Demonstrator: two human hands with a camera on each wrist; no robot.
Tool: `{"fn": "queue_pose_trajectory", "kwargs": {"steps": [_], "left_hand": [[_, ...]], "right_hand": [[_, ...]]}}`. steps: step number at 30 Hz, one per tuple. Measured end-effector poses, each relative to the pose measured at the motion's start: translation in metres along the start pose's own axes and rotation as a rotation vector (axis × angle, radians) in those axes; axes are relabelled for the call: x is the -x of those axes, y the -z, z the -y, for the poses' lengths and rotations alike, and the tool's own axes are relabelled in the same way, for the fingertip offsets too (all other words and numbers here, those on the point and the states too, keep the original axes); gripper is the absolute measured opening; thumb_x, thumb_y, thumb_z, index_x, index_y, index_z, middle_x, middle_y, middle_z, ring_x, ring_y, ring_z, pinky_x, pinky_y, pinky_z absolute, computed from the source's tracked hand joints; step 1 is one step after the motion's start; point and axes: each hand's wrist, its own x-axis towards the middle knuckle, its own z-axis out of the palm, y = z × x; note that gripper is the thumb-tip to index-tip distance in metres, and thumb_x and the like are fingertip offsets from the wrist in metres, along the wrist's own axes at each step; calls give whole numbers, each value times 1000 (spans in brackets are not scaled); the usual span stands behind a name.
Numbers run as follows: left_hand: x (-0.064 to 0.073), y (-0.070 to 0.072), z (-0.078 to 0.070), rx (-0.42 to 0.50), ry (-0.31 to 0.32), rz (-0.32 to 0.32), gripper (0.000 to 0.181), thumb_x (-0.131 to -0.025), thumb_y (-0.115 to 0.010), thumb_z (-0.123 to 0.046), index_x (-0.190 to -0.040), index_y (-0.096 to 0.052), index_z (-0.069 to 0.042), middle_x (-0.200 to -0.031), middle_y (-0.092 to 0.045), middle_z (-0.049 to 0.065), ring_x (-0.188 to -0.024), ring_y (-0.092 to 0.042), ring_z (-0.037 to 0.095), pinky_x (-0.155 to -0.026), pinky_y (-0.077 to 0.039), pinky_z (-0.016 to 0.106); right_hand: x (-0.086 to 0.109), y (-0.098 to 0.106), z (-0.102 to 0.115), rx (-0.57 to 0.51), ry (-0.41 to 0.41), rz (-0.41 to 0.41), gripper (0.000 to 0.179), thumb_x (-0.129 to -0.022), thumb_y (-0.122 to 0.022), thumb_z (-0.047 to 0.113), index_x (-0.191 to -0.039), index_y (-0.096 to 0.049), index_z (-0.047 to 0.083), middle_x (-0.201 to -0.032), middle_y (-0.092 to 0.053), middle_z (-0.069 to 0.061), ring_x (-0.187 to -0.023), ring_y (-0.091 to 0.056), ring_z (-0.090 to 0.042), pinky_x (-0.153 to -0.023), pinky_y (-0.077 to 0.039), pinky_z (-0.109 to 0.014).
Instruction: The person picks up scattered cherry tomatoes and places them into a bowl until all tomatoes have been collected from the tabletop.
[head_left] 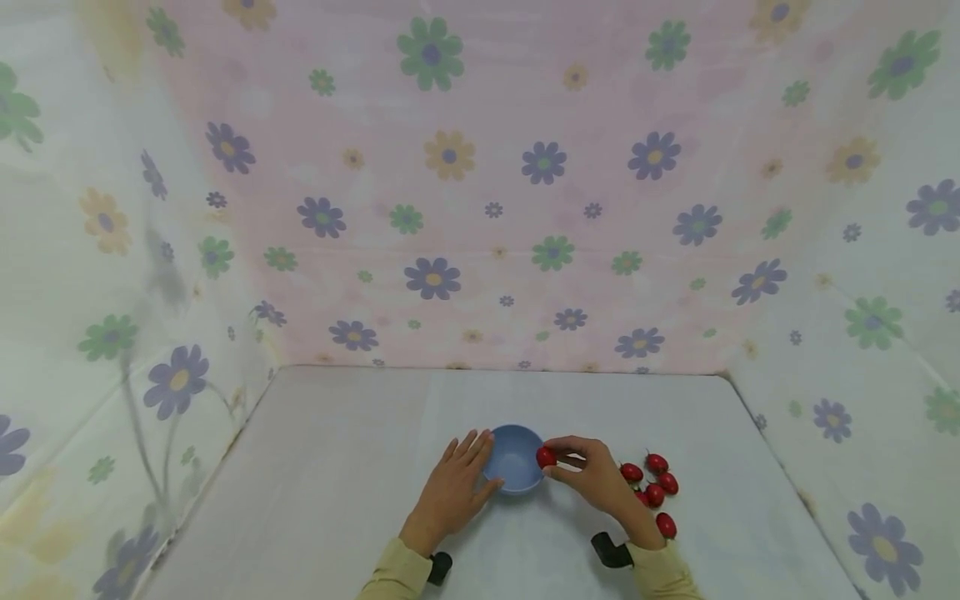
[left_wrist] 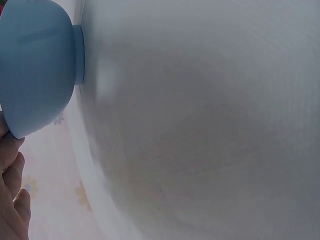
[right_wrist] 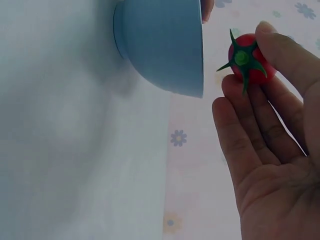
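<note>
A blue bowl stands upright on the table in front of me. At its left side my left hand touches the rim, fingers extended and thumb spread apart; the left wrist view shows fingertips right at the edge of the bowl. Beside the bowl's right rim, my right hand pinches a red cherry tomato between thumb and fingers. In the right wrist view, green sepals show on the tomato, which is held above rim level. The bowl's inside looks bare in the head view.
Several more cherry tomatoes lie on the white table to the right, near my right wrist. Flower-patterned cloth walls enclose the table at the back and both sides.
</note>
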Motion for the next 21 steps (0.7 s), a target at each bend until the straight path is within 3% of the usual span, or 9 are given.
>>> {"fn": "queue_pose_trajectory", "kwargs": {"steps": [9,13,21], "left_hand": [[-1,-2,-1,-1,-1,6,70,-105,-48,-50,-157,-37,-4,-165,-34,9,-153,-30,28,-125,-27,47],[-1,-4,0,-4,-8,-2,69,-105,-48,-49,-157,-37,-4,-164,-34,10,-153,-30,28,-125,-27,47],[-2,-6,2,-9,-19,-15,70,-105,-47,-50,-157,-37,-4,-164,-34,10,-153,-30,28,-124,-27,48]], "right_hand": [[0,-8,4,-21,93,-51,39,-87,-79,4,-124,-68,-5,-120,-70,-19,-110,-69,-35,-94,-57,-46],[-1,-11,3,-20,90,-45,39,-88,-78,4,-124,-67,-5,-121,-70,-19,-111,-68,-36,-94,-56,-49],[-4,-17,-1,-3,69,-30,40,-89,-78,8,-125,-68,-3,-122,-70,-18,-113,-68,-36,-96,-56,-42]]}}
